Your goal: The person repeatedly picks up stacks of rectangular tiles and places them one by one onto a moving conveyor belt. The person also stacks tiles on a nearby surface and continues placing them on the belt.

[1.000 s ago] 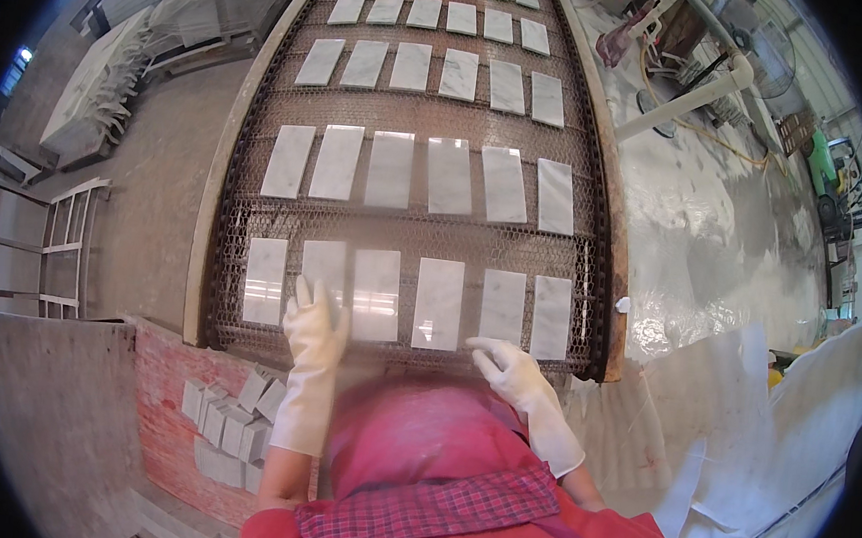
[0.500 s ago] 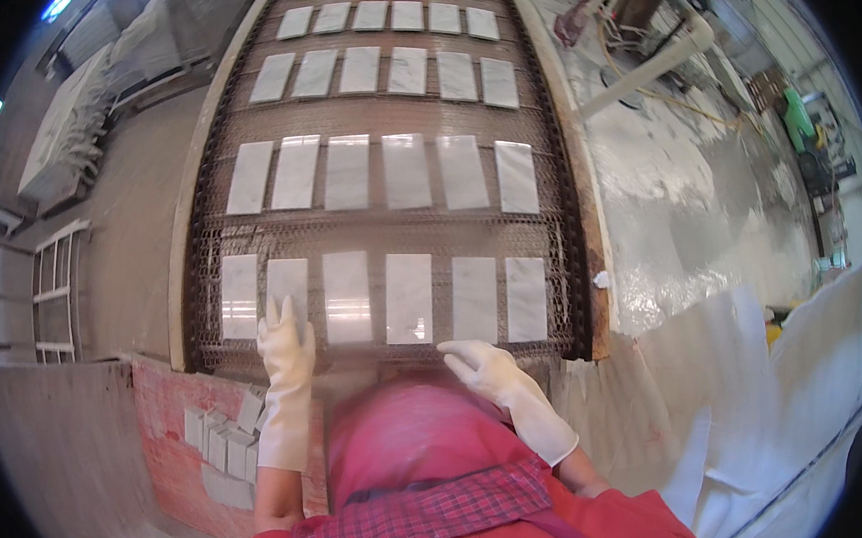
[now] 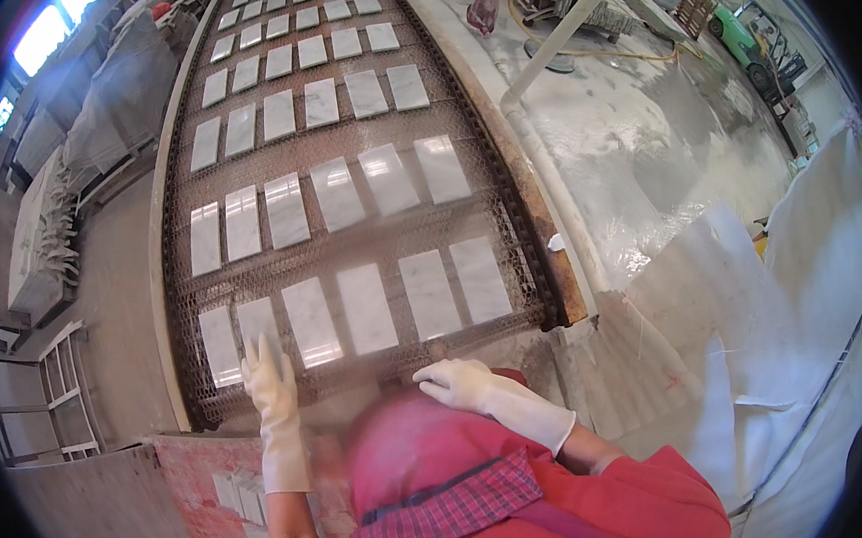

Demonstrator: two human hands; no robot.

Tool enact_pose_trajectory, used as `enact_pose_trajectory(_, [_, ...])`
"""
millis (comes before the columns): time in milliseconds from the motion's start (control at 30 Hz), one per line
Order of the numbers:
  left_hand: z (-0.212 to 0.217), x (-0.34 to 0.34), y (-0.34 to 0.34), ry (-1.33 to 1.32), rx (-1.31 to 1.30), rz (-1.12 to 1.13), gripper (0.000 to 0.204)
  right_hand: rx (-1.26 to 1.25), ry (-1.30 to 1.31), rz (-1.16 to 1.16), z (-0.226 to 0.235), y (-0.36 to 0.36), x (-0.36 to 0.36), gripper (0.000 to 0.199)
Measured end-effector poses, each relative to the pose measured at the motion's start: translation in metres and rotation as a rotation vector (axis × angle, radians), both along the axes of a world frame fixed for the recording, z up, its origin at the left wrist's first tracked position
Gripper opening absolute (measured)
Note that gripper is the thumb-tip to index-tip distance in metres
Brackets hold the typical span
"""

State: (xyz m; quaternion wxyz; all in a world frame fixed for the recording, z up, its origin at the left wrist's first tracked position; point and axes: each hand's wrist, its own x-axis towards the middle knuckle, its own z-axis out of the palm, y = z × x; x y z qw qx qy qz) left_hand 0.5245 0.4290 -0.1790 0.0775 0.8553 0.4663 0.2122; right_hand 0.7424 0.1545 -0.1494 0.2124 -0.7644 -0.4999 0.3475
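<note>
Pale stone tile (image 3: 257, 318) is laid flat on mesh belt (image 3: 265, 277), second from left in nearest row. Left hand (image 3: 271, 370): fingers spread over tile's near end, ungripped; contact cannot be told. Right hand (image 3: 455, 382): fingers loosely extended, nothing seen grasped. Tile judged stiff, weighty, brittle-cornered, slick-faced; best held by long edges.

Beyond my cream-gloved left hand (image 3: 270, 376) are white, faintly grey-streaked tiles (image 3: 368, 308) on brown mesh (image 3: 242, 280), and behind my cream-gloved right hand (image 3: 455, 383) are my red shirt (image 3: 654, 515) and purple-and-red plaid collar (image 3: 475, 499).
</note>
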Motion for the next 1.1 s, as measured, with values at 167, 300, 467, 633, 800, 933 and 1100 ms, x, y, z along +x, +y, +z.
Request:
enact_pose_trajectory(167, [-0.002, -0.015, -0.046, -0.065, 0.189, 0.009, 0.056, -0.01, -0.039, -0.004, 0.003, -0.02, -0.001, 0.037])
enact_pose_trajectory(300, [-0.026, -0.041, -0.109, -0.079, 0.004, 0.023, 0.059, -0.031, -0.013, 0.001, 0.002, -0.044, 0.003, 0.039])
enact_pose_trajectory(467, [-0.065, -0.092, -0.187, 0.047, -0.27, 0.102, 0.06, -0.142, -0.003, 0.067, -0.017, -0.079, 0.011, 0.041])
enact_pose_trajectory(633, [-0.096, -0.149, -0.248, -0.013, -0.348, 0.201, 0.057, -0.278, -0.074, 0.134, -0.046, -0.103, 0.016, 0.044])
enact_pose_trajectory(800, [-0.119, -0.192, -0.287, -0.043, -0.59, 0.423, 0.053, -0.294, -0.145, 0.18, -0.063, -0.099, 0.013, 0.043])
enact_pose_trajectory(933, [-0.163, -0.225, -0.319, -0.175, -0.696, 0.482, 0.052, -0.228, -0.166, 0.163, -0.065, -0.098, -0.001, 0.04])
enact_pose_trajectory(1100, [-0.205, -0.26, -0.362, -0.281, -0.83, 0.508, 0.053, -0.221, -0.178, 0.168, -0.063, -0.117, -0.043, 0.038])
